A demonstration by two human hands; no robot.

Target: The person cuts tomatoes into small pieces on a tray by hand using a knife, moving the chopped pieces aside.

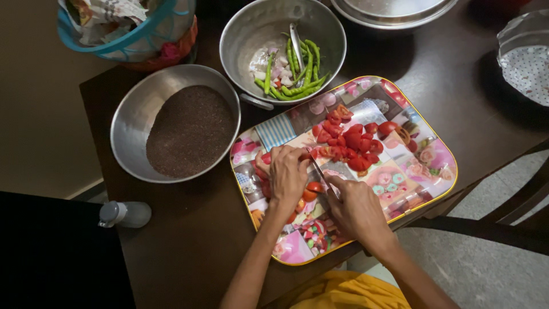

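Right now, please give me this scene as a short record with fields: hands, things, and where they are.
left hand: left hand holds a tomato down on the tray
right hand: right hand grips a knife, blade at the tomato
cut pieces: tomato pieces piled at tray centre
left bowl: metal bowl with dark seeds
top bowl: steel bowl with green chillies
table edge: small bottle lying down

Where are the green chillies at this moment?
In the head view, the green chillies lie in the steel bowl at top centre, just beyond the patterned tray.
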